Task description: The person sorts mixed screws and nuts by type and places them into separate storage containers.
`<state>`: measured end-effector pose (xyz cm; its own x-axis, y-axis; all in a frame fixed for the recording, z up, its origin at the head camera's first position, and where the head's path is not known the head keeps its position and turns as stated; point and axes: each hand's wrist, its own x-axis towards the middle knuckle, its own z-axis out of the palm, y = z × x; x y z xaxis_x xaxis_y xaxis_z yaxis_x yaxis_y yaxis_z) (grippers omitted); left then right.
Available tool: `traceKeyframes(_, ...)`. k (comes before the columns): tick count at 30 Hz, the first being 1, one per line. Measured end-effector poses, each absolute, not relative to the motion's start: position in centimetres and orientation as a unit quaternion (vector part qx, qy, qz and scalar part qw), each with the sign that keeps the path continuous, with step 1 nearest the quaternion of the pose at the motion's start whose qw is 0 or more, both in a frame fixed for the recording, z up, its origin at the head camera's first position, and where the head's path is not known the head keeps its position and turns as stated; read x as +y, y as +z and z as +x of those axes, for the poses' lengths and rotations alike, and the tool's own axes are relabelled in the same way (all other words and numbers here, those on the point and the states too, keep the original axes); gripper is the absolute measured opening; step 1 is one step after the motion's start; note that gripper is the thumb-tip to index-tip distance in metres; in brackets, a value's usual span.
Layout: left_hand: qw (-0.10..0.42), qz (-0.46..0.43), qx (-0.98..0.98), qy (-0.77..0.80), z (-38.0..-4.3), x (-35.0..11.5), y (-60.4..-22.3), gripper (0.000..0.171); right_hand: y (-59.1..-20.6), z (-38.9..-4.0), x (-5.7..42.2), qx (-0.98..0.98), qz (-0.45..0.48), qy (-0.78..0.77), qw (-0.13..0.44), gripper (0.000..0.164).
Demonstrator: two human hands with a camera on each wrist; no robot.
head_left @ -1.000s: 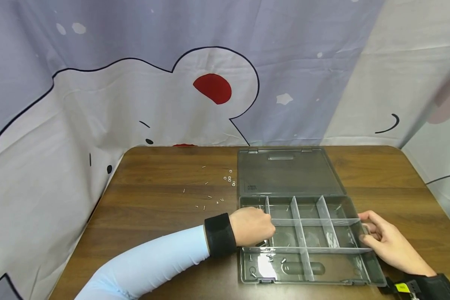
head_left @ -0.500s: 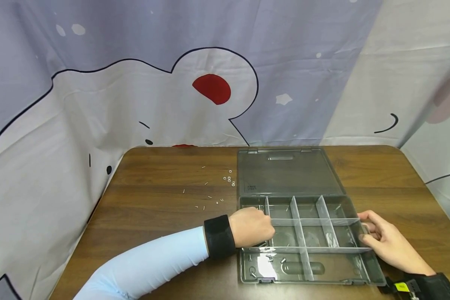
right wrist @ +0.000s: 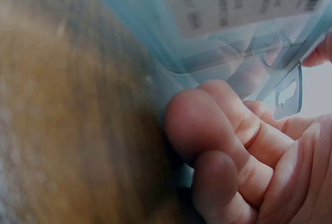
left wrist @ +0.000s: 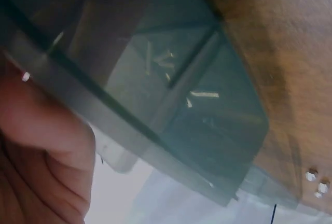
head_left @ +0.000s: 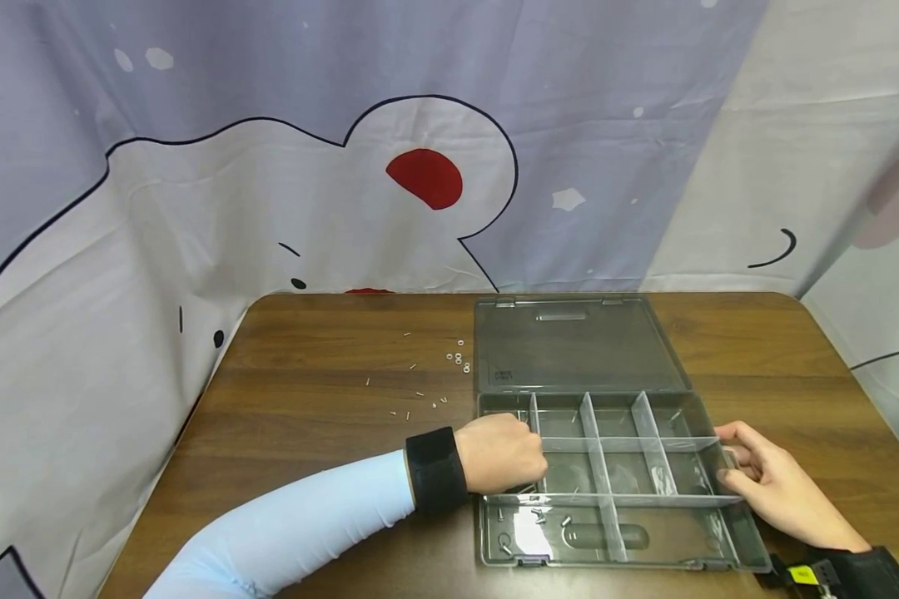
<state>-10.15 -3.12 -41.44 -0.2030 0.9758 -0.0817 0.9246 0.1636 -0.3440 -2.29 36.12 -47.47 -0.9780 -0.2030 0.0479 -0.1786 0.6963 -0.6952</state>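
A clear grey compartment box [head_left: 674, 500] lies unfolded on the table, its lid [head_left: 577, 349] laid back behind it. My left hand [head_left: 500, 454] is over the middle-left compartment with its fingers curled down. In the left wrist view a small shiny metal piece [left wrist: 26, 77] shows right at a fingertip; the other fingertips are hidden. Several small screws [left wrist: 205, 95] lie in the compartments seen through the plastic. With its thumb and fingers, my right hand [head_left: 782, 487] grips the box's right side, around a small latch [right wrist: 288, 94].
On the table left of the box lie several small pale rings [head_left: 459, 359] and scattered tiny screws [head_left: 419, 393]. More metal parts [head_left: 539, 516] sit in the front-left compartment. A printed curtain [head_left: 300, 200] hangs behind the table.
My left hand has shifted very slightly to the left over the same compartment. The right hand and the box have stayed where they were.
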Motion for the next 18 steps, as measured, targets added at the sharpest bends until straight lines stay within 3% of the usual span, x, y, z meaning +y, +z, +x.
traceKeyframes(8, 0.126, -0.635, -0.744, 0.168, -9.85, -3.83, -41.37, 0.028, -47.44, -2.36, 36.10, 0.922, -0.095, -0.373, 0.025, 0.040)
traceKeyframes(18, 0.099, -0.643, -0.745, 0.149, -10.12, -3.46, -41.40, 0.033, -47.48, -2.34, 36.15, 0.921, -0.097, -0.377, 0.027, 0.042)
